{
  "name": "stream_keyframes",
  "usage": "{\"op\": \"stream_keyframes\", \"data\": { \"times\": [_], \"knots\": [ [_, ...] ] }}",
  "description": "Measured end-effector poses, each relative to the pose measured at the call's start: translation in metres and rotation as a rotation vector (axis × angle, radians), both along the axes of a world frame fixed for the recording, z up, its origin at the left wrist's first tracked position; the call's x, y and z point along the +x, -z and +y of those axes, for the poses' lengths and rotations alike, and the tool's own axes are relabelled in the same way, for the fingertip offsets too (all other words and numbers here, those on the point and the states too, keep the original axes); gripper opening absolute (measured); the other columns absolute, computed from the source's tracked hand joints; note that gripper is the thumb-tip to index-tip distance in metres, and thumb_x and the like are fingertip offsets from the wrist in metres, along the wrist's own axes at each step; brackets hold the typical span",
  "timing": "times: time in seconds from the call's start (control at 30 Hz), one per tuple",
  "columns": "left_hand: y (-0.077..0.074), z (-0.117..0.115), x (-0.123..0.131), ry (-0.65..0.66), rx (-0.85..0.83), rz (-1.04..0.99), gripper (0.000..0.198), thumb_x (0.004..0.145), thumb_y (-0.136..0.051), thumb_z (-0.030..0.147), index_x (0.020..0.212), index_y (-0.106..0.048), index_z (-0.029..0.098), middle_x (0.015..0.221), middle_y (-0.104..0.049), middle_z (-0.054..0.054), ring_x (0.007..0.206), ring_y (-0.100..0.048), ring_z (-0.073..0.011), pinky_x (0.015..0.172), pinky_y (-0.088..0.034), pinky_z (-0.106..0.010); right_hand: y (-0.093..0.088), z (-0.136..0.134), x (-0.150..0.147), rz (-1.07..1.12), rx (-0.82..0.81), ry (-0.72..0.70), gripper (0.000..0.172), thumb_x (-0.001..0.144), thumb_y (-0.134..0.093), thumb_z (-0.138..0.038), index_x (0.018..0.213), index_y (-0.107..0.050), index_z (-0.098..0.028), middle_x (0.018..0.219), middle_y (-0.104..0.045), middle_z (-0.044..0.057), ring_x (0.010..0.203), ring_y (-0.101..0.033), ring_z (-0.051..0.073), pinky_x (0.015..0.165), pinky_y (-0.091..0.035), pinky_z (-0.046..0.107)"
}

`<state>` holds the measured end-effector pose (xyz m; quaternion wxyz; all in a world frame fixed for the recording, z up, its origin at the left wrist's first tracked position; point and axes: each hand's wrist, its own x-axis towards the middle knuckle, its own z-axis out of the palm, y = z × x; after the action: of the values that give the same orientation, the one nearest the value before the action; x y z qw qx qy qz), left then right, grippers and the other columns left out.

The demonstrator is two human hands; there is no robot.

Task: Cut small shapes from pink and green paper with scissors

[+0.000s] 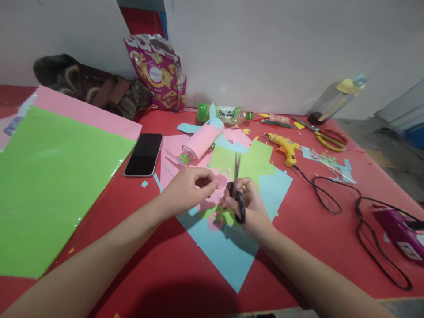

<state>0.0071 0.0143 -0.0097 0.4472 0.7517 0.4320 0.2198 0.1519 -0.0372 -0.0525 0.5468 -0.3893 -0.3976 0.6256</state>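
Observation:
My right hand holds a small pair of scissors with black handles, its blades pointing up and almost together. My left hand pinches the edge of a small round piece of pink paper, just left of the scissors. Under both hands lie overlapping sheets: a light blue sheet, a green sheet and pink scraps. A cut pink piece rests below my fingers. Beyond them lies a bottle wrapped in pink paper, with light blue paper pieces at its far end.
A phone and a packet of green paper lie to the left. At the right are a yellow glue gun, its black cord, larger scissors and a purple box. A green bottle and snack bag are behind.

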Motion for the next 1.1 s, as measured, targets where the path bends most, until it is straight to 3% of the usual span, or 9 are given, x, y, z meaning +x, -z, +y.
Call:
{"op": "stream_keyframes", "data": {
  "times": [0.1,0.2,0.37,0.7,1.1],
  "knots": [
    [-0.0043,0.0055,-0.0069,-0.117,0.056,-0.037,0.020,0.075,-0.045,0.025,0.059,-0.049,0.014,0.055,-0.050,0.003,0.052,-0.047,-0.0078,0.050,-0.038,-0.018,0.0011,-0.0031,-0.0005,0.044,-0.049,-0.199,0.043,0.062,-0.065,-0.044,0.078,-0.030,-0.024,0.069,-0.042,-0.007,0.048,-0.043,0.006,0.049,-0.038,0.024],
    [-0.0080,0.0072,-0.0110,-0.199,0.055,-0.048,0.018,0.074,-0.046,0.025,0.060,-0.049,0.015,0.055,-0.050,0.003,0.051,-0.047,-0.0077,0.049,-0.038,-0.018,0.0009,-0.0047,-0.0004,0.041,-0.059,-0.306,0.044,0.064,-0.061,-0.049,0.079,-0.028,-0.024,0.075,-0.042,-0.004,0.054,-0.048,0.008,0.052,-0.039,0.027],
    [-0.0078,0.0055,-0.0103,-0.186,0.065,-0.059,0.019,0.074,-0.045,0.024,0.057,-0.049,0.014,0.054,-0.050,0.003,0.052,-0.048,-0.0077,0.049,-0.037,-0.018,-0.0002,-0.0055,0.0007,0.035,-0.054,-0.435,0.044,0.064,-0.060,-0.050,0.079,-0.028,-0.024,0.076,-0.040,-0.003,0.058,-0.048,0.009,0.054,-0.038,0.027],
    [-0.0087,0.0056,-0.0100,-0.037,0.040,-0.032,0.016,0.072,-0.046,0.021,0.058,-0.049,0.014,0.053,-0.047,0.003,0.053,-0.045,-0.0074,0.051,-0.038,-0.018,-0.0039,-0.0062,0.0022,0.063,-0.036,-0.462,0.044,0.064,-0.061,-0.050,0.080,-0.029,-0.024,0.078,-0.039,-0.003,0.057,-0.047,0.008,0.055,-0.036,0.028],
    [-0.0109,0.0063,-0.0112,0.021,-0.014,-0.041,0.016,0.072,-0.046,0.021,0.058,-0.050,0.014,0.055,-0.048,0.003,0.054,-0.045,-0.0076,0.052,-0.038,-0.017,-0.0053,-0.0062,0.0039,0.055,-0.019,-0.469,0.044,0.063,-0.060,-0.050,0.081,-0.031,-0.023,0.077,-0.041,-0.002,0.059,-0.048,0.009,0.054,-0.036,0.027]
  ]
}}
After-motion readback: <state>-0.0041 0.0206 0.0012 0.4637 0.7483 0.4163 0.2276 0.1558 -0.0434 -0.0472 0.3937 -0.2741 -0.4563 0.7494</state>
